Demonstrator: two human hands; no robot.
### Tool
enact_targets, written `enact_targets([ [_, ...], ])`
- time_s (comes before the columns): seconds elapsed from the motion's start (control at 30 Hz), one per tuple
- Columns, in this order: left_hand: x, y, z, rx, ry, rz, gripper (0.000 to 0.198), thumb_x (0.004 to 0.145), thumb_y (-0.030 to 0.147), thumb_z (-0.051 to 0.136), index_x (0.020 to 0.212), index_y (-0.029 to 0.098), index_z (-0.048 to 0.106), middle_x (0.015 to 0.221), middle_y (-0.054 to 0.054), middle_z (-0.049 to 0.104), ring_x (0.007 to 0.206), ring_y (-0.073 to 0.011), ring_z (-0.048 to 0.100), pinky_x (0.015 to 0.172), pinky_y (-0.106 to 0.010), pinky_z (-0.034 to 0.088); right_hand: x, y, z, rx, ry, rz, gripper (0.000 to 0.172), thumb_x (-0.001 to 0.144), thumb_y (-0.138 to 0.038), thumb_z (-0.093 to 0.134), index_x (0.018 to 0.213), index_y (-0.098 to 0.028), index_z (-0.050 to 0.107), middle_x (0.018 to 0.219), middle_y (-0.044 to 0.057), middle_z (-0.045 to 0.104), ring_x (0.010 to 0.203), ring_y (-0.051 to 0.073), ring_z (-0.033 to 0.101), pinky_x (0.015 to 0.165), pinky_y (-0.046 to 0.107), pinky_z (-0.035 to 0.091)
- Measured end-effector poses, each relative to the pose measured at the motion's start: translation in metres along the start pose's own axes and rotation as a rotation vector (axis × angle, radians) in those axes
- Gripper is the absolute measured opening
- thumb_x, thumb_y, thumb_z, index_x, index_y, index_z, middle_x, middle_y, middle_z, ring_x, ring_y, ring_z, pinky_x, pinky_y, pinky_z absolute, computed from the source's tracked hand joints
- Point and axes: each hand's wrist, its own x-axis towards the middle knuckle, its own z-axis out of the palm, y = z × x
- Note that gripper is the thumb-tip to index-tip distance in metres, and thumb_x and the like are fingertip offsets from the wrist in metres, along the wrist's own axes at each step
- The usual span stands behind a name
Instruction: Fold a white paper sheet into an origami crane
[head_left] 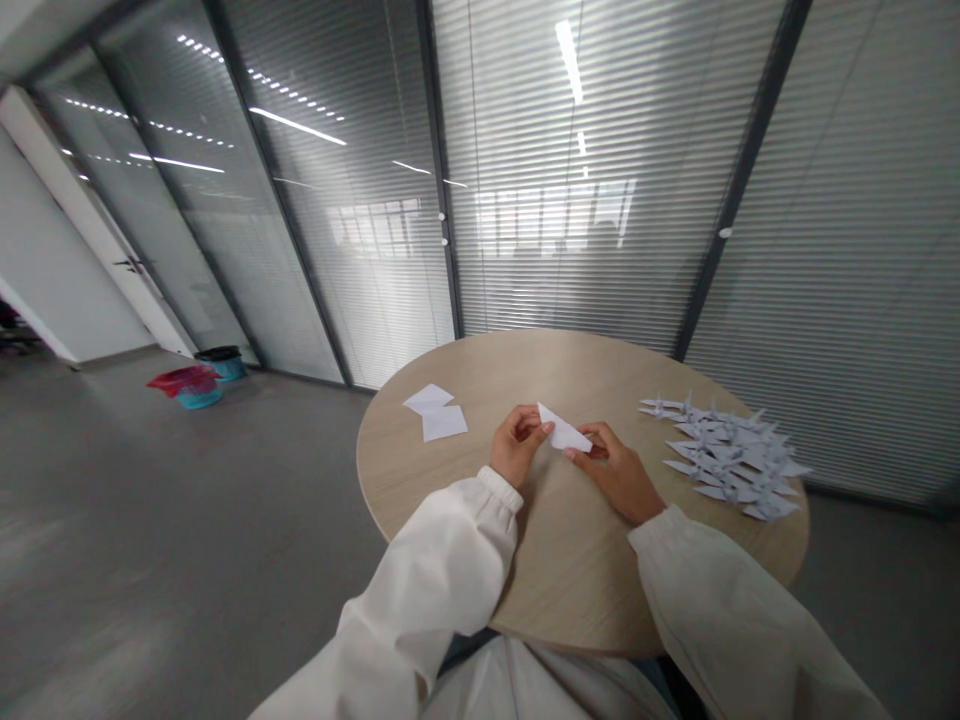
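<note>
Both my hands hold a white sheet of paper folded into a triangle (564, 431) just above the round wooden table (570, 570). My left hand (517, 443) pinches the triangle's left side with thumb and fingers. My right hand (619, 472) pinches its lower right corner, fingers curled. Both arms wear white sleeves.
Two flat white paper squares (437, 412) lie on the table to the left of my hands. A pile of several folded paper cranes (726, 452) covers the table's right side. Glass walls with blinds stand behind. Two bins (201, 378) sit on the floor at far left.
</note>
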Motion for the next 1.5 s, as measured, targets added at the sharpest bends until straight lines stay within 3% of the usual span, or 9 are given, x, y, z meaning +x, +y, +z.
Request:
enact_targets([
  [0.17,-0.001,-0.005,-0.002,0.084,-0.024,0.081,0.054,0.068,0.020,0.068,0.116,0.020,0.045,0.067,0.005,0.052,0.065,-0.0077,0.054,0.066,-0.020,0.043,0.004,0.003,-0.001,0.104,0.131,-0.061,0.038,0.071,-0.041,0.062,0.101,-0.021,0.052,0.102,0.007,0.063,0.088,0.019,0.060,0.082,0.035,0.046],
  [0.27,-0.002,-0.005,-0.004,0.204,-0.038,0.138,0.059,0.069,0.015,0.065,0.123,0.022,0.042,0.074,0.004,0.053,0.071,-0.0091,0.054,0.072,-0.023,0.045,0.006,0.002,0.000,0.169,0.152,-0.061,0.042,0.070,-0.042,0.063,0.104,-0.020,0.052,0.102,0.008,0.062,0.090,0.020,0.059,0.083,0.036,0.046],
  [0.47,-0.004,0.001,-0.004,0.420,-0.042,0.249,0.040,0.073,0.013,0.059,0.112,0.021,0.056,0.100,-0.004,0.060,0.090,-0.0145,0.056,0.085,-0.030,0.044,0.003,-0.006,-0.002,0.183,0.048,0.015,0.036,0.076,-0.047,0.054,0.101,-0.021,0.055,0.088,0.005,0.065,0.081,0.020,0.061,0.078,0.036,0.047],
  [0.7,-0.005,0.008,-0.003,0.505,-0.050,0.323,0.015,0.075,0.017,0.059,0.086,0.019,0.069,0.090,-0.006,0.066,0.087,-0.0163,0.059,0.083,-0.032,0.045,0.004,-0.006,-0.003,0.107,0.063,-0.053,0.037,0.070,-0.043,0.062,0.100,-0.021,0.056,0.099,0.006,0.063,0.091,0.021,0.058,0.085,0.036,0.044],
  [0.83,-0.005,0.009,-0.001,0.493,-0.032,0.302,0.015,0.073,0.017,0.061,0.086,0.020,0.070,0.089,-0.006,0.066,0.086,-0.0161,0.059,0.082,-0.031,0.045,0.004,-0.006,-0.003,0.041,0.097,-0.114,0.038,0.069,-0.041,0.063,0.101,-0.020,0.057,0.102,0.006,0.061,0.095,0.021,0.056,0.087,0.037,0.043],
  [1.07,-0.005,0.008,-0.003,0.540,-0.048,0.302,0.016,0.074,0.017,0.062,0.086,0.020,0.070,0.089,-0.006,0.067,0.087,-0.0166,0.060,0.084,-0.032,0.045,0.005,-0.006,-0.007,-0.008,0.188,-0.285,0.020,0.075,-0.039,0.060,0.085,-0.021,0.065,0.103,0.007,0.060,0.100,0.021,0.054,0.093,0.037,0.039],
  [1.5,-0.007,0.008,-0.002,0.551,-0.076,0.267,0.023,0.072,0.028,0.066,0.093,0.022,0.069,0.097,-0.007,0.068,0.092,-0.0188,0.060,0.087,-0.035,0.045,0.004,-0.009,-0.006,0.076,0.103,-0.263,0.019,0.078,-0.038,0.056,0.082,-0.021,0.066,0.089,0.004,0.064,0.086,0.019,0.058,0.081,0.032,0.045],
])
